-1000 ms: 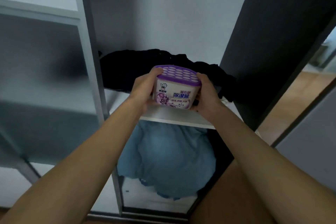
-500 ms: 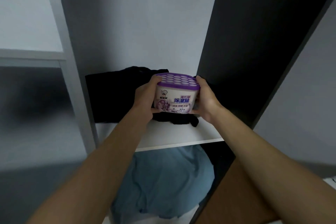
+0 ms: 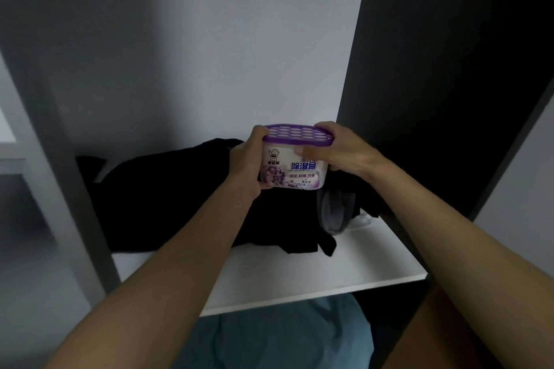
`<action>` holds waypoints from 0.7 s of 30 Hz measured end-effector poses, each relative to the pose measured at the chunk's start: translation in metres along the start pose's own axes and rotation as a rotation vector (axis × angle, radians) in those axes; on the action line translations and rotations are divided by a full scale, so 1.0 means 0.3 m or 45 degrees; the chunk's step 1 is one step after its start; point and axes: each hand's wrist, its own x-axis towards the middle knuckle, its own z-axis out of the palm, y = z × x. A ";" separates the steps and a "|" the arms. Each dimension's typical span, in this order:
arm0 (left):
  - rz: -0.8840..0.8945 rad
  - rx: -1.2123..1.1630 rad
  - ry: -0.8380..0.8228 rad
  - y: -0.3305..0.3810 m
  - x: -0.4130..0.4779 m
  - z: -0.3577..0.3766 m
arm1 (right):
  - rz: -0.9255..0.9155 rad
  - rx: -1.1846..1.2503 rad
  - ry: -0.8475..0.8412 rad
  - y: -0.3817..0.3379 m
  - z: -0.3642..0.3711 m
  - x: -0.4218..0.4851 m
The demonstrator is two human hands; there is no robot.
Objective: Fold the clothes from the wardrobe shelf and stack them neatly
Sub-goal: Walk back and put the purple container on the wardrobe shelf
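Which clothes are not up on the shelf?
The blue ones, bunched below the white shelf. The black pile and the small grey piece both lie on top of it.

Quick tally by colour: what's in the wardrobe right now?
Black: 1 pile of clothes on the shelf
Grey: 1 garment
Blue: 1 cloth under the shelf
White, purple lid: 1 box, gripped by left hand and right hand
Total: 4

The one head-worn camera sits close in front of the white shelf (image 3: 299, 275), facing forward and slightly down onto its top. Above the shelf the pale back wall (image 3: 239, 39) fills the upper frame. Below the shelf's front edge, blue fabric (image 3: 284, 338) shows at the bottom.
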 end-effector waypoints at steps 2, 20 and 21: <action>0.036 0.056 -0.019 0.012 0.055 0.046 | 0.007 -0.375 -0.007 0.009 -0.048 0.072; 0.203 1.171 -0.419 -0.179 0.685 0.341 | 0.132 -0.936 0.473 0.244 -0.184 0.592; 0.202 1.423 -0.537 -0.226 0.691 0.336 | 0.143 -0.970 0.468 0.263 -0.178 0.617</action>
